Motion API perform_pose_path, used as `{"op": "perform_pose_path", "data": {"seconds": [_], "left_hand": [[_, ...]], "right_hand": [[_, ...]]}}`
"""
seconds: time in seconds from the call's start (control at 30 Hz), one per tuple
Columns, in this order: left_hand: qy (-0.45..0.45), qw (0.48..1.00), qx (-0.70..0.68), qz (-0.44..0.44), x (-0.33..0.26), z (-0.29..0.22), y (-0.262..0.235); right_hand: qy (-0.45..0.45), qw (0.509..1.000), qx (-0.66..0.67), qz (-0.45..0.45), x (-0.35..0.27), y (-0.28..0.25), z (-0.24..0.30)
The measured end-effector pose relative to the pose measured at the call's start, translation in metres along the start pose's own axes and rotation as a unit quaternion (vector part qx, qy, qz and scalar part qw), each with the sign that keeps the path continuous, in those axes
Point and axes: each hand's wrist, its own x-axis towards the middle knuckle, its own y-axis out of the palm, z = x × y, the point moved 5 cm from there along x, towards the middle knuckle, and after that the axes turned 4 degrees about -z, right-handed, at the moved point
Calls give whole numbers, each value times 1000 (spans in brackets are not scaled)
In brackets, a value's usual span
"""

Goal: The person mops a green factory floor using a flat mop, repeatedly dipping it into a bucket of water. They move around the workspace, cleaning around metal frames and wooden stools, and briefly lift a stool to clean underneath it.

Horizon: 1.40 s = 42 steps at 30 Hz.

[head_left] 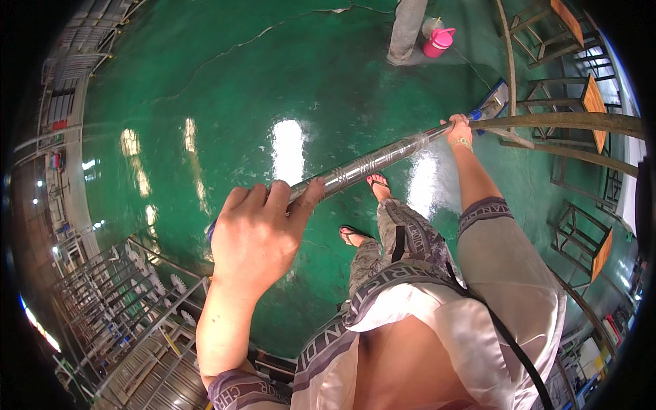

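A long-handled flat mop (369,164) slants across in front of me, its metal shaft wrapped in clear film. My left hand (256,229) grips the upper end of the shaft, at the left. Farther down, my right hand (458,128) is closed round the thinner part, near a blue joint. The blue-edged mop head (493,102) lies at the far right, beside a table frame and on the green floor (225,89). Part of the head is hidden behind the joint and the frame.
Stools with wooden seats (593,102) and bent rails (560,121) stand along the right. A pink jug (439,42) sits by a pillar (407,31) at the back. Metal racks (130,294) fill the lower left. My sandalled feet (378,183) are below the shaft.
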Motion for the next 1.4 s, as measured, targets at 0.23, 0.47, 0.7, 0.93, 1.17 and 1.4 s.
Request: {"op": "perform_pose_path", "data": {"seconds": [0.23,0.47,0.7,0.93,1.17,1.4], "left_hand": [[-82,995,35,36,-63,34,-31],[-98,988,96,77,-103,58,-114],[-82,975,190,78,-111,72,-174],[-108,968,197,113,-134,86,-205],[-231,926,212,208,-190,86,-230],[-355,877,183,267,-256,63,-273]], "right_hand": [[-110,991,76,0,-49,24,101],[-52,972,223,-50,-106,1,201],[0,943,329,-53,-153,-7,269],[46,918,394,-2,-176,-21,305],[-2,891,452,47,-198,-12,347],[-130,897,407,112,-235,3,430]]}}
